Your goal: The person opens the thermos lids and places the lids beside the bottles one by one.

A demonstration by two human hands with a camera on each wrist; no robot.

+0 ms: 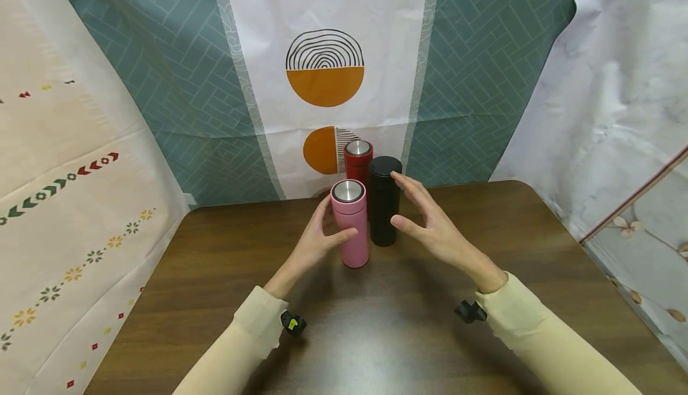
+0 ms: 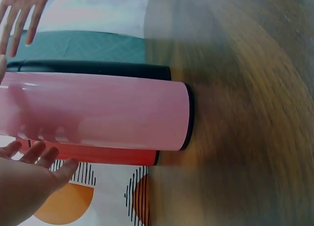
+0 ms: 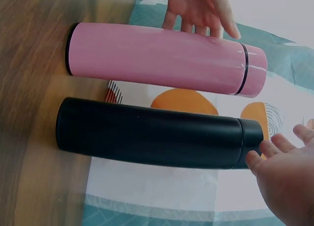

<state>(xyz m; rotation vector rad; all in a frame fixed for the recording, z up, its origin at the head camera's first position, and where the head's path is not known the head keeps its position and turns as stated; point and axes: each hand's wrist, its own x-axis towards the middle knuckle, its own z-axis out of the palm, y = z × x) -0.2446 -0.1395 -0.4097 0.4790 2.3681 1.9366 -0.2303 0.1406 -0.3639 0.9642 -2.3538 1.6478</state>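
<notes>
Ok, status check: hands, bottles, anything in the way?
Left hand beside pink bottle, right hand beside black bottle; contact unclear. Both bottles upright. Only other thing close: red bottle, standing behind them.

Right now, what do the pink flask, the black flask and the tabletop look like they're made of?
Pink flask: probably coated metal, glossy, with bright highlights on its body; its silvery lid top suggests steel. Black flask: perhaps painted metal, matte, showing only dull sheen, though plastic is possible. Tabletop: wood or wood-look laminate, smooth, with brown grain and soft glare.
</notes>
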